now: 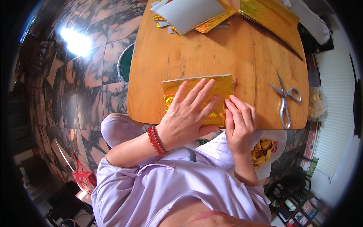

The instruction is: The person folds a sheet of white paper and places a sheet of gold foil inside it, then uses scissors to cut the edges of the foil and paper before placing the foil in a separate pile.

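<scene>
A gold foil sheet [224,85] with a shiny embossed pattern and a pale strip along its far edge lies near the front edge of the wooden table. My left hand [187,110] rests flat across it, palm down, fingers spread, a red bead bracelet [156,140] on the wrist. At the sheet's right edge, my right hand [241,119] has its fingertips and thumb drawn together on the foil. Part of the sheet is hidden beneath my left hand. To the right, metal scissors [285,96] lie with their blades apart.
On the wooden table [184,56], silver-and-gold sheets [190,14] are piled at the back, beside a larger gold stack [272,22]. A plastic bag of folded gold pieces [261,153] sits below the front right. A green round container [126,63] stands by the left edge.
</scene>
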The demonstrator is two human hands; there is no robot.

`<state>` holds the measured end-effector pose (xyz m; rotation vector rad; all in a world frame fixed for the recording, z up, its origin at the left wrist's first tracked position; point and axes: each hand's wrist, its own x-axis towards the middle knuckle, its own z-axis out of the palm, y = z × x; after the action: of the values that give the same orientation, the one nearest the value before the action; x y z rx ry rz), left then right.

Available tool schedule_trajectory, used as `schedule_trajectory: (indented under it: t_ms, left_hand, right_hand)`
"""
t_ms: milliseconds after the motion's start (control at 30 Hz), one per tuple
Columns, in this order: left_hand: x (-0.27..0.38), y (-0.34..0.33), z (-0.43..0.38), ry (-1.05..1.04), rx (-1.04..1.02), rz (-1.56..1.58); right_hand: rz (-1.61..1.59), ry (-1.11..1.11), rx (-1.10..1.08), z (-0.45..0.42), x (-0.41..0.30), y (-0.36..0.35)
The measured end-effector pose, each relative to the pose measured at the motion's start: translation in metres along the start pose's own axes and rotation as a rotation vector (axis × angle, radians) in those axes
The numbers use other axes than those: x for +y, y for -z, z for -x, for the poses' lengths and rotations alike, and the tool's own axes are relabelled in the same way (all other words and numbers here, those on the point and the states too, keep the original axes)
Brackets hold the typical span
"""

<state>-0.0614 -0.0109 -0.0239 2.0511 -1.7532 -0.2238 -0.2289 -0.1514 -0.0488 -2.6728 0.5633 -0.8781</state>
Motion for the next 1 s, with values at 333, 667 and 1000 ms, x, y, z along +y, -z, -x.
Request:
schedule_trajectory:
  t_ms: [333,667,1000]
  left_hand:
    - [-0.007,-0.005,0.001,-0.037,0.025,-0.004]
    - [-0.011,-0.001,0.001,-0.052,-0.002,0.009]
    - [-0.016,0.000,-0.001,-0.069,-0.014,0.020]
  right_hand:
    - [0.026,-0.004,-0.024,0.001,-0.002,0.002]
    - [0.033,-0.013,-0.030,0.002,-0.001,0.001]
    - [0.041,-0.028,-0.048,0.001,-0.001,0.002]
